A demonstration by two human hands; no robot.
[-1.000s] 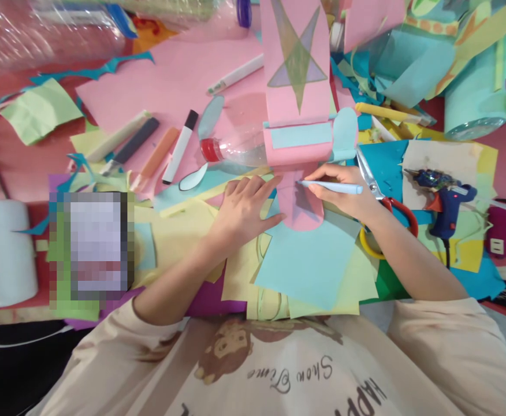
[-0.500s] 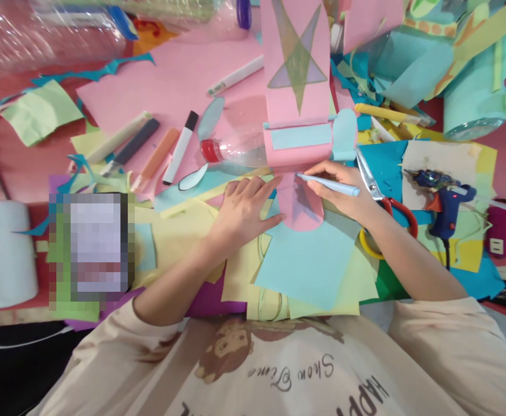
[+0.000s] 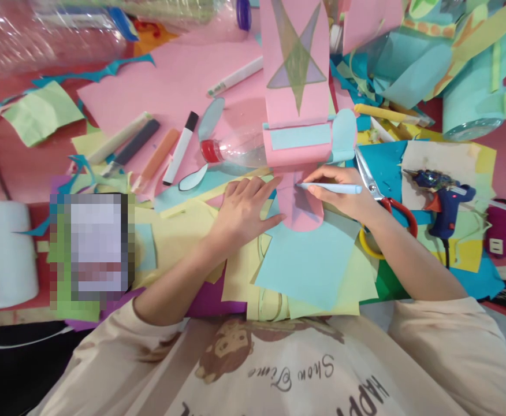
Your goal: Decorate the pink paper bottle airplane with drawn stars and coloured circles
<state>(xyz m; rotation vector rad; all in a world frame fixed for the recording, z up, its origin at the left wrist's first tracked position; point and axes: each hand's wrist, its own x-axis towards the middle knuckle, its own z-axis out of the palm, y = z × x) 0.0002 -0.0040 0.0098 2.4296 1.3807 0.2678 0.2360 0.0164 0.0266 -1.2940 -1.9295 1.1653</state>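
Between the fingers of my right hand [image 3: 342,188] is a light blue marker [image 3: 335,188], its tip on the rounded pink paper flap [image 3: 302,216]. A shaded star shape shows on that flap. My left hand [image 3: 248,208] lies flat with fingers spread, thumb and forefinger at the flap's left edge. Just above, pink paper wraps a clear plastic bottle [image 3: 242,147] with a red cap, lying on its side. A larger pink piece [image 3: 296,63] with a coloured star rises beyond it. Below the flap lies a light blue sheet [image 3: 309,260].
Scissors [image 3: 385,202] with red and yellow handles lie beside my right forearm. Farther right rests a blue glue gun [image 3: 446,202] on paper. Several markers [image 3: 181,147] are spread at the left, near a blurred-out rectangular object [image 3: 96,242]. Large plastic bottles [image 3: 49,37] lie at the back left.
The blue marker's tip has moved slightly down the flap, and its barrel now lies more level. My right hand shifted a little with it; my left hand stayed put.
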